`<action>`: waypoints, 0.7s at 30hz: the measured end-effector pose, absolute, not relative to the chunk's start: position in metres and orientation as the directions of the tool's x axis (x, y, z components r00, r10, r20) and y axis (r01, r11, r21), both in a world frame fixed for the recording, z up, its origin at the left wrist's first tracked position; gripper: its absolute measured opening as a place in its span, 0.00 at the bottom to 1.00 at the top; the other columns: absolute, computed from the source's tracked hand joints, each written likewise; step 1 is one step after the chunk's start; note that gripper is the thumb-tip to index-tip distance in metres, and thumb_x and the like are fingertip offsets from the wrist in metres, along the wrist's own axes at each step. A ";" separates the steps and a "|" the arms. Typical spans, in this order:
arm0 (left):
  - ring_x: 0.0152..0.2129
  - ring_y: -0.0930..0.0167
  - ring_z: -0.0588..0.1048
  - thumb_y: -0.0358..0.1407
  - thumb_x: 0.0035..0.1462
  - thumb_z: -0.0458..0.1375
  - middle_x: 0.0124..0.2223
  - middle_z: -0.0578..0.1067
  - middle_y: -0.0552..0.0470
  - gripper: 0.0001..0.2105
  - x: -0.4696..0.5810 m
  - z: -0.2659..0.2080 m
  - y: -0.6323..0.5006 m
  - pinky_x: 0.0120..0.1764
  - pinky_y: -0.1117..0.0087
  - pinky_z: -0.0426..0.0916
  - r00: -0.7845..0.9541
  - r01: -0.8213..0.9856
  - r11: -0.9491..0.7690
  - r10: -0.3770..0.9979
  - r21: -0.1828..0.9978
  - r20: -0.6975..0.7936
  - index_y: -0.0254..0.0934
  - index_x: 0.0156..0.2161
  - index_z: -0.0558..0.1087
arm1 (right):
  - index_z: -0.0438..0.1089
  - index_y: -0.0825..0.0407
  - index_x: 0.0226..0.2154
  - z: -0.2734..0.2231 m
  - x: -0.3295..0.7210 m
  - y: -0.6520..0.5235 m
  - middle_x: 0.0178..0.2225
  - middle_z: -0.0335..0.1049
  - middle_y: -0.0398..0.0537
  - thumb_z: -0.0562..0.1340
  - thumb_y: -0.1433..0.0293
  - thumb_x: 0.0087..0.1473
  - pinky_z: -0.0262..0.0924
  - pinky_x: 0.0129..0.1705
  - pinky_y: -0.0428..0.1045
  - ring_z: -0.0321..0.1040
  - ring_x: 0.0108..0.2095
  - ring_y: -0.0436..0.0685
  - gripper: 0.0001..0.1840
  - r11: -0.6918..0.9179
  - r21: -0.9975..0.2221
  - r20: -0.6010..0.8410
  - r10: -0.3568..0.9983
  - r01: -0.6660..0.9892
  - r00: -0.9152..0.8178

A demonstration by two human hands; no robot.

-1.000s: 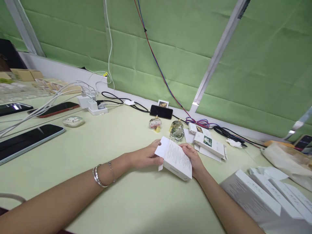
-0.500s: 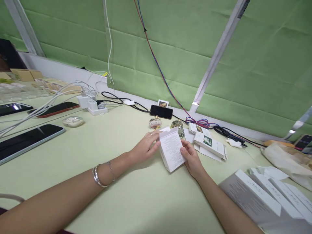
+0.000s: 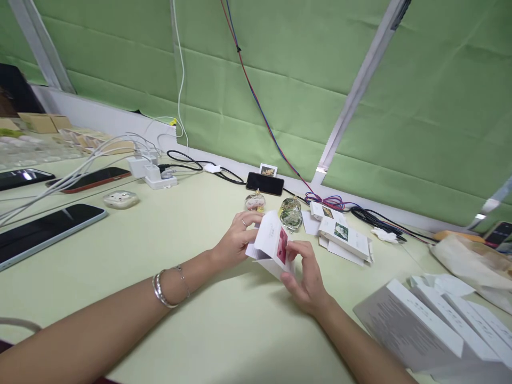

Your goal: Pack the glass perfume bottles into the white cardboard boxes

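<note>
Both hands have turned the small white box (image 3: 269, 234) since half a second ago: its side with grey writing faced up then, and now a side with a red picture shows. It is up over the middle of the table (image 3: 180, 341), tipped, with a flap out and one end open. I can't see if anything is in it. The left hand (image 3: 237, 241) pinches the box at its left side. The right hand (image 3: 308, 278) has its fingers curled, with the thumb and a finger touching the picture side. I can't tell if they are squeezing it.

Just behind the box is a round glass bottle (image 3: 255, 202) with pink in it. Near it are two more round glass bottles (image 3: 290, 217) that look green and gold. To their right lie white boxes with pictures (image 3: 347, 241), one on top of some white card. More white boxes (image 3: 426, 325) lean in a row at the near right, by a pale bag (image 3: 468, 261). Far left is a clear tray (image 3: 44, 154).

The table is pale green. A phone (image 3: 264, 183) lies at the back, and green cloth (image 3: 256, 80) covers the wall.
</note>
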State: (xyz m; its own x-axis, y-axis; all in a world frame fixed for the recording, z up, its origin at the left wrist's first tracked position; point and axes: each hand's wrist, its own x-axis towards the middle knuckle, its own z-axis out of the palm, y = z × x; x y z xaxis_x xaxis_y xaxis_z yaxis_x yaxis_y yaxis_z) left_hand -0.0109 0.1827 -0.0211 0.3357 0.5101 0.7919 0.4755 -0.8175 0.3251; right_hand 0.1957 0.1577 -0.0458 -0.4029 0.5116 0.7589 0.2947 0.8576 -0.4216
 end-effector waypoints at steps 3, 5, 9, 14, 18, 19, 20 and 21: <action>0.44 0.63 0.66 0.41 0.52 0.56 0.39 0.71 0.45 0.09 -0.012 -0.023 0.184 0.48 0.60 0.61 0.273 0.473 -0.805 0.521 0.359 0.808 0.41 0.28 0.76 | 0.48 0.45 0.56 -0.045 0.194 0.158 0.52 0.53 0.53 0.58 0.63 0.50 0.52 0.51 0.60 0.52 0.52 0.63 0.32 0.790 -0.494 0.714 0.607 0.363 -0.350; 0.43 0.64 0.67 0.40 0.53 0.54 0.40 0.71 0.45 0.09 -0.014 -0.024 0.185 0.46 0.62 0.63 0.277 0.448 -0.804 0.540 0.390 0.795 0.40 0.28 0.75 | 0.42 0.44 0.59 -0.046 0.195 0.160 0.58 0.45 0.53 0.60 0.60 0.49 0.43 0.57 0.63 0.43 0.59 0.65 0.38 0.720 -0.573 0.635 0.692 0.390 -0.344; 0.49 0.62 0.65 0.34 0.53 0.54 0.47 0.71 0.45 0.07 -0.015 -0.024 0.187 0.50 0.60 0.58 0.354 0.448 -0.824 0.520 0.347 0.777 0.40 0.37 0.73 | 0.38 0.43 0.60 -0.049 0.200 0.167 0.62 0.39 0.51 0.62 0.56 0.46 0.38 0.59 0.62 0.38 0.61 0.66 0.45 0.545 -0.747 0.410 0.829 0.382 -0.380; 0.57 0.61 0.55 0.25 0.48 0.49 0.54 0.67 0.44 0.21 -0.014 -0.023 0.184 0.55 0.54 0.46 0.373 0.614 -0.735 0.592 0.289 0.714 0.37 0.49 0.64 | 0.38 0.46 0.60 -0.052 0.203 0.174 0.61 0.40 0.52 0.62 0.54 0.44 0.39 0.60 0.60 0.40 0.61 0.64 0.47 0.451 -0.791 0.293 0.872 0.412 -0.391; 0.53 0.69 0.63 0.22 0.48 0.45 0.53 0.68 0.50 0.25 -0.013 -0.023 0.181 0.58 0.56 0.43 0.461 0.600 -0.752 0.605 0.274 0.649 0.41 0.52 0.61 | 0.38 0.46 0.60 -0.052 0.202 0.175 0.61 0.43 0.51 0.62 0.56 0.44 0.41 0.60 0.60 0.43 0.60 0.62 0.46 0.434 -0.772 0.247 0.878 0.465 -0.409; 0.52 0.70 0.64 0.21 0.49 0.44 0.53 0.68 0.51 0.26 -0.013 -0.023 0.181 0.58 0.57 0.43 0.488 0.590 -0.762 0.600 0.267 0.634 0.42 0.53 0.60 | 0.39 0.47 0.60 -0.052 0.202 0.175 0.61 0.43 0.51 0.62 0.57 0.44 0.41 0.60 0.59 0.43 0.60 0.62 0.46 0.435 -0.767 0.258 0.882 0.472 -0.393; 0.52 0.70 0.64 0.21 0.49 0.43 0.53 0.68 0.51 0.26 -0.012 -0.023 0.181 0.57 0.58 0.44 0.509 0.584 -0.769 0.596 0.259 0.621 0.43 0.53 0.60 | 0.39 0.47 0.60 -0.052 0.201 0.175 0.60 0.43 0.51 0.62 0.58 0.44 0.42 0.60 0.59 0.43 0.60 0.61 0.46 0.436 -0.764 0.272 0.886 0.475 -0.377; 0.53 0.70 0.63 0.21 0.50 0.43 0.55 0.67 0.51 0.26 -0.012 -0.023 0.181 0.57 0.58 0.46 0.527 0.580 -0.775 0.591 0.250 0.610 0.44 0.54 0.60 | 0.39 0.48 0.60 -0.052 0.201 0.175 0.60 0.44 0.51 0.61 0.59 0.45 0.43 0.59 0.58 0.44 0.60 0.61 0.45 0.439 -0.762 0.284 0.887 0.477 -0.363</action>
State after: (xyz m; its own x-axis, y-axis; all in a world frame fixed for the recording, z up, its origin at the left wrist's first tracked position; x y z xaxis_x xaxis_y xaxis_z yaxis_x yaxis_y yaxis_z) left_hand -0.0118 0.1805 -0.0226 0.5274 0.5911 0.6102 0.5802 -0.7753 0.2495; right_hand 0.2008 0.1748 -0.0521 -0.3627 0.8875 0.2844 0.4768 0.4389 -0.7616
